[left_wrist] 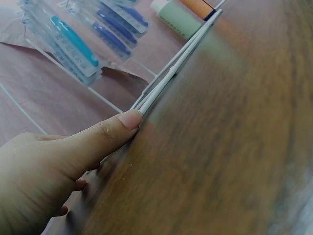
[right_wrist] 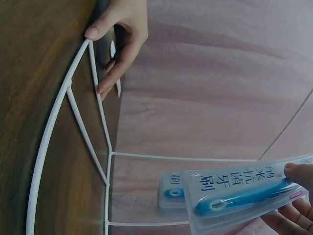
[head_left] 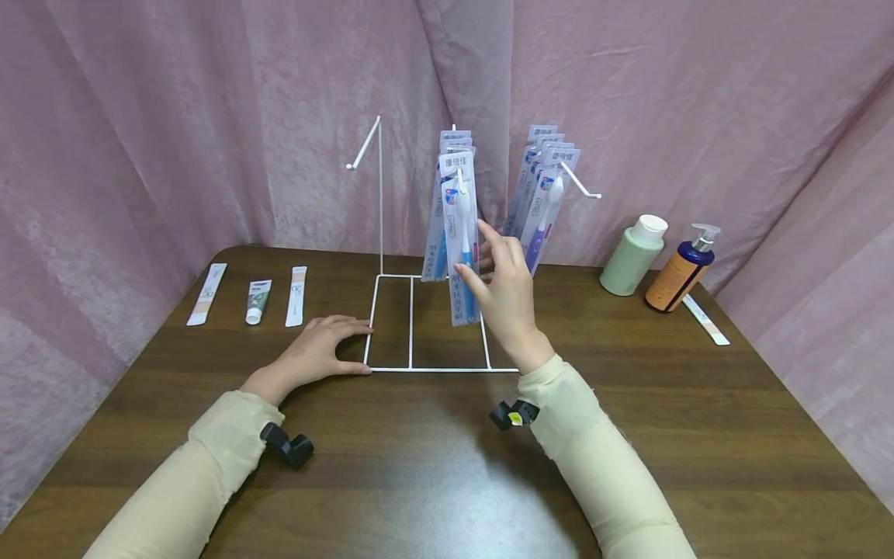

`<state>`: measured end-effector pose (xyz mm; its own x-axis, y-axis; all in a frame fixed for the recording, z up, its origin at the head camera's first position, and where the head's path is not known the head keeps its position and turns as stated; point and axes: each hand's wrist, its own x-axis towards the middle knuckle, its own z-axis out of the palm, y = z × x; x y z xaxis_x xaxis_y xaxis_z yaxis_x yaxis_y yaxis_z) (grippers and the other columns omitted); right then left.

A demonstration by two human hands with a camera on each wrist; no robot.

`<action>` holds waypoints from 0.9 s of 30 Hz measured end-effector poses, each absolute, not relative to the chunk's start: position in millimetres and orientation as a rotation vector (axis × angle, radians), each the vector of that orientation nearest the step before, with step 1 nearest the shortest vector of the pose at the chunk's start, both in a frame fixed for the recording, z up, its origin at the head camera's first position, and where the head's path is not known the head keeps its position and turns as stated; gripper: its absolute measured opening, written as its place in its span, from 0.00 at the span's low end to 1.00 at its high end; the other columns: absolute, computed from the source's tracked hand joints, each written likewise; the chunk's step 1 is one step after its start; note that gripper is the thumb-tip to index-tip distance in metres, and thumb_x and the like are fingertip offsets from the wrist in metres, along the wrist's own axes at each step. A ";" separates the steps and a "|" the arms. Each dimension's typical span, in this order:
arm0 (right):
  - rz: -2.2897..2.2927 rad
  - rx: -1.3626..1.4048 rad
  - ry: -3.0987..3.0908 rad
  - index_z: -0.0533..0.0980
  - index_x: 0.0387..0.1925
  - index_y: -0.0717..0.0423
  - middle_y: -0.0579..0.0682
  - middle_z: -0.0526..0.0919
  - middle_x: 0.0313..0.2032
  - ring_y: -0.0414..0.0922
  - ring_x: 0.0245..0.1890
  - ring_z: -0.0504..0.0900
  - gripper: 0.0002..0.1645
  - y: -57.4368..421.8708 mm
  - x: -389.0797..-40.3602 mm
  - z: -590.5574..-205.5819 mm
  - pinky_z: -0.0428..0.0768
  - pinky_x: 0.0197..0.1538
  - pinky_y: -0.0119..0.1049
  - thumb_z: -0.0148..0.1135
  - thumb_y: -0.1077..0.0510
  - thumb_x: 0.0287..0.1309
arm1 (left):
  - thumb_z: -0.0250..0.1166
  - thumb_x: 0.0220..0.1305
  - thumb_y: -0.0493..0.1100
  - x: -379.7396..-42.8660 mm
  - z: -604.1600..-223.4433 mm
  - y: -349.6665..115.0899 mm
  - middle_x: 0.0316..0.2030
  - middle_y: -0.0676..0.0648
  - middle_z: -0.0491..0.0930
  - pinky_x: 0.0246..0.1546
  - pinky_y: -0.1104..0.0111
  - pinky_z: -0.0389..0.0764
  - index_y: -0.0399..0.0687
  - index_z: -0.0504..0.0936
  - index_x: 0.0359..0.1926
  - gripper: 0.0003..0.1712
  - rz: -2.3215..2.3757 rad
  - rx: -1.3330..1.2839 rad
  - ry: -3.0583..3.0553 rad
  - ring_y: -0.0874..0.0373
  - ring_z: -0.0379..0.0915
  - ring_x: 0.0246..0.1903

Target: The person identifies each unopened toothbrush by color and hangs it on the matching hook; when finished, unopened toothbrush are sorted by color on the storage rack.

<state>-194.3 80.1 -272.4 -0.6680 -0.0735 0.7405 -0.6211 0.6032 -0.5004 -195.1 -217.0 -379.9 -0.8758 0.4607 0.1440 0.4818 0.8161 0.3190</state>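
A white wire display rack (head_left: 410,326) stands on the wooden table with hooks at its top. My right hand (head_left: 508,291) pinches the front packaged toothbrush (head_left: 461,241), a blue-handled one in a clear blister pack, between thumb and fingers. That pack is at the middle hook, in front of other blue toothbrush packs (head_left: 434,241). My left hand (head_left: 317,349) rests against the left side of the rack's base, fingers fairly straight. In the left wrist view its thumb (left_wrist: 105,133) presses on the front corner. Purple toothbrush packs (head_left: 548,202) hang from the right hook; the left hook (head_left: 363,144) holds nothing.
On the left of the table lie two slim white packets (head_left: 207,293) and a small toothpaste tube (head_left: 258,301). At the right stand a green bottle (head_left: 631,258) and an orange pump bottle (head_left: 679,273), beside another slim packet (head_left: 707,321). A pink curtain (head_left: 314,78) hangs behind.
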 end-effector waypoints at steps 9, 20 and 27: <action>1.012 0.524 -2.084 0.66 0.64 0.60 0.61 0.73 0.41 0.51 0.39 0.79 0.37 72.4 -212.6 -280.2 0.85 0.39 0.35 0.69 0.57 0.54 | 0.70 0.47 0.68 -195.9 -379.6 -218.1 0.66 0.47 0.71 0.66 0.42 0.57 0.51 0.75 0.63 0.45 -0.534 -0.770 -2.929 0.44 0.62 0.67; 0.986 0.487 -2.027 0.66 0.63 0.59 0.59 0.75 0.40 0.51 0.38 0.80 0.37 64.5 -225.0 -290.0 0.85 0.39 0.34 0.70 0.56 0.54 | 0.71 0.47 0.67 -194.9 -381.1 -216.8 0.66 0.48 0.70 0.66 0.43 0.57 0.51 0.75 0.62 0.44 -0.562 -0.772 -2.924 0.44 0.61 0.67; 1.011 0.506 -2.015 0.67 0.62 0.61 0.59 0.76 0.40 0.51 0.37 0.81 0.36 62.5 -227.6 -291.0 0.85 0.36 0.33 0.70 0.57 0.54 | 0.70 0.47 0.67 -195.7 -381.5 -217.4 0.67 0.48 0.70 0.66 0.44 0.56 0.51 0.75 0.62 0.44 -0.564 -0.768 -2.935 0.44 0.61 0.67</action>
